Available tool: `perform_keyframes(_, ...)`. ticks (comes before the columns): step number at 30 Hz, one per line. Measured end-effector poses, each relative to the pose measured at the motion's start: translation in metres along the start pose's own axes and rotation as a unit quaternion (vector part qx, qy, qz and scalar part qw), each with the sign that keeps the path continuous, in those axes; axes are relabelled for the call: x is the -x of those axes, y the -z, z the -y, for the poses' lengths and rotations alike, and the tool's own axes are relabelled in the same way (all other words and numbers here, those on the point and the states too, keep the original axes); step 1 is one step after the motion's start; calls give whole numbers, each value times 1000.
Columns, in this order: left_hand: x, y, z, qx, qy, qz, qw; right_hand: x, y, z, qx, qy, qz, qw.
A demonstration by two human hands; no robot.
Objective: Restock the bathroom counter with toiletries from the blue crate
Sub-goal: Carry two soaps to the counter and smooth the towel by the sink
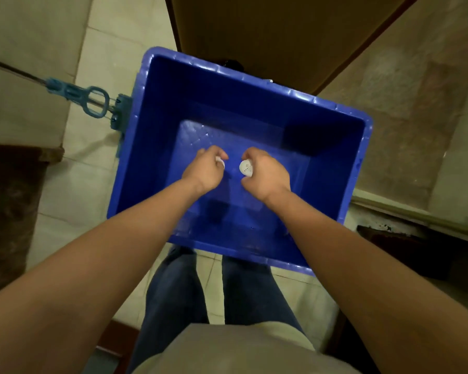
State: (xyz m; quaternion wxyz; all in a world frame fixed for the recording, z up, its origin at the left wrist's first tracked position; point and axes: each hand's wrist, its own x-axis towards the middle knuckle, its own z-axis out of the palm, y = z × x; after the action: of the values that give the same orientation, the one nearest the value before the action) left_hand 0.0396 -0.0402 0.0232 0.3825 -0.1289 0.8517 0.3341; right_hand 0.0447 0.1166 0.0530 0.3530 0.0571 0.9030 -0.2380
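We reach both arms down into the blue crate (160, 103) at frame centre, wrists bent inward. Our right hand (266, 176) curls round a white bottle (246, 168) that stands on end, its perforated cap facing up at us. Our left hand (204, 171) grips a small white item (220, 161), mostly hidden; we cannot tell which way it points.

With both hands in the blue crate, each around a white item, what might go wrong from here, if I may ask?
The left hand shows only a sliver of its white item, so it may slip into the blue crate. The right hand holds a white container with a dotted, perhaps perforated end; tipped, it might spill. The mop beside the crate could trip a step away.
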Motion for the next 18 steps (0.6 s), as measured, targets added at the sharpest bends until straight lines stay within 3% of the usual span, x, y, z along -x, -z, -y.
perform_keyframes(11, 80, 54, -23, -58, -122, 27, 991, 112, 35, 40, -15, -39, -79, 996)
perform_keyframes(18, 141, 77, -60, -12, -155, 29, 987, 180, 57, 51, -35, -35, -177, 983)
